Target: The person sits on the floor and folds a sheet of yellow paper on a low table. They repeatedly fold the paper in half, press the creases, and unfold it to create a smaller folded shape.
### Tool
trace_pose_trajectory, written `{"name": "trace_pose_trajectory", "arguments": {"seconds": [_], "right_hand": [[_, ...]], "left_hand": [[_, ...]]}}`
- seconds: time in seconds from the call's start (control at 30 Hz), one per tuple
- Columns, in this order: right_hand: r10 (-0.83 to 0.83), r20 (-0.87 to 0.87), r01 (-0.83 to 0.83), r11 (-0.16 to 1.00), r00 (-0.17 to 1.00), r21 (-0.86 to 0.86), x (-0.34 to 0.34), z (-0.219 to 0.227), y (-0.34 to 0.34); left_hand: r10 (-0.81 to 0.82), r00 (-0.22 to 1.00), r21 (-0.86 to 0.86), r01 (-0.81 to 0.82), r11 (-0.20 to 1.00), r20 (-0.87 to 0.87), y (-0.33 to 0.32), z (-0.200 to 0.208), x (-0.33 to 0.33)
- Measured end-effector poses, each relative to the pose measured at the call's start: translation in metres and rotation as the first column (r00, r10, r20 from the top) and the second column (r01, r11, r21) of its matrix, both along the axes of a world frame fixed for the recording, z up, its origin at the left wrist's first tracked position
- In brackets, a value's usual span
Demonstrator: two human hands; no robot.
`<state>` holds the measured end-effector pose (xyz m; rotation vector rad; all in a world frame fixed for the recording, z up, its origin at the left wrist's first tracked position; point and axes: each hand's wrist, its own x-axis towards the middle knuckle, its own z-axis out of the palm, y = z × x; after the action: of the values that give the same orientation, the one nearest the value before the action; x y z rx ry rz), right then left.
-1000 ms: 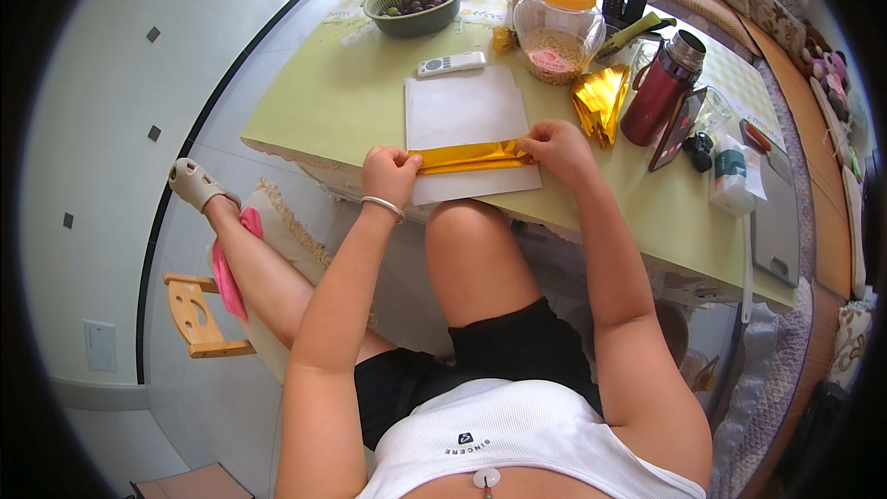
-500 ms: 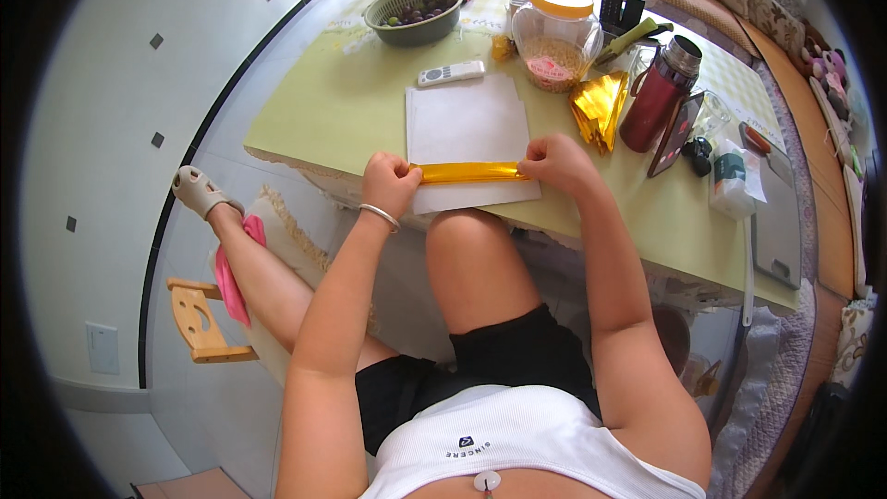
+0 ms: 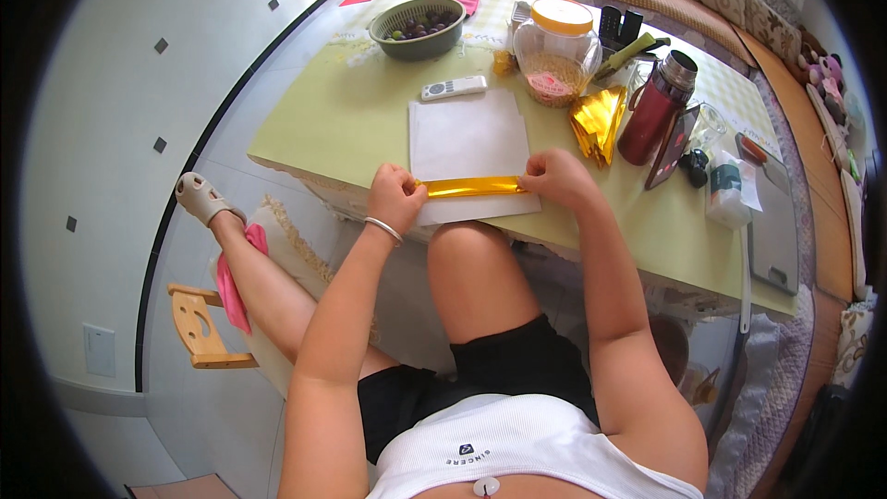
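A narrow strip of shiny gold foil paper (image 3: 473,187) stretches level between my two hands, above the near part of a stack of white paper (image 3: 467,139). Its left end is pinched in my left hand (image 3: 395,199), which has a silver bangle at the wrist. My right hand (image 3: 558,177) pinches the other end between thumb and fingers. Beyond my right hand, folded gold foil pieces (image 3: 599,120) lie in a pile on the table.
On the table (image 3: 323,120) stand a colander of dark round fruit (image 3: 416,30), a remote control (image 3: 454,87), an orange-lidded jar (image 3: 556,51), a red thermos (image 3: 654,115), a propped phone (image 3: 673,148) and a tissue pack (image 3: 730,189). A small wooden chair (image 3: 205,328) is at lower left.
The head view has shifted slightly, so the table appears a little lower. Both hands still hold the gold strip by its ends, nearly unmoved over the paper.
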<state>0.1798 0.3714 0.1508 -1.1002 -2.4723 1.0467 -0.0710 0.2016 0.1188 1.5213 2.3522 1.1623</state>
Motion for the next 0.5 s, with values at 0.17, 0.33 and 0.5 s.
{"name": "trace_pose_trajectory", "arguments": {"seconds": [0.17, 0.33, 0.5], "right_hand": [[0.007, -0.006, -0.007, 1.000, 1.000, 0.017, 0.000, 0.001, -0.001], [0.007, 0.028, -0.008, 0.998, 1.000, 0.054, -0.002, 0.003, -0.005], [-0.057, 0.043, 0.051, 0.991, 0.997, 0.125, -0.001, 0.003, -0.009]], "left_hand": [[-0.032, 0.997, -0.054, 0.028, 0.998, -0.064, -0.001, 0.004, 0.004], [-0.048, 0.894, 0.065, 0.085, 0.994, -0.445, -0.003, 0.004, 0.018], [-0.321, 0.518, -0.130, 0.371, 0.919, -0.793, 0.006, 0.020, 0.029]]}}
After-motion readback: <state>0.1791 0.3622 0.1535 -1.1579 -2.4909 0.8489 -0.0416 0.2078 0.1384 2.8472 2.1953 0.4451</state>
